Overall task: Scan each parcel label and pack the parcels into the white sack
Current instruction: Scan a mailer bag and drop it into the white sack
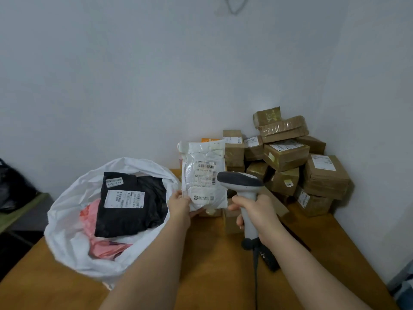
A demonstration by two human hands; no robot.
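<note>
My left hand pinches the lower left corner of a white plastic parcel and holds it upright, label facing me. My right hand grips the handle of a grey barcode scanner, whose dark head sits just right of the parcel's label. The white sack stands open at the left on the wooden table. A black parcel with white labels and pink parcels lie inside it.
A pile of several brown taped cardboard parcels fills the table's back right corner against the wall. The scanner's cable hangs down toward me over a black object on the table. A dark bag sits at far left.
</note>
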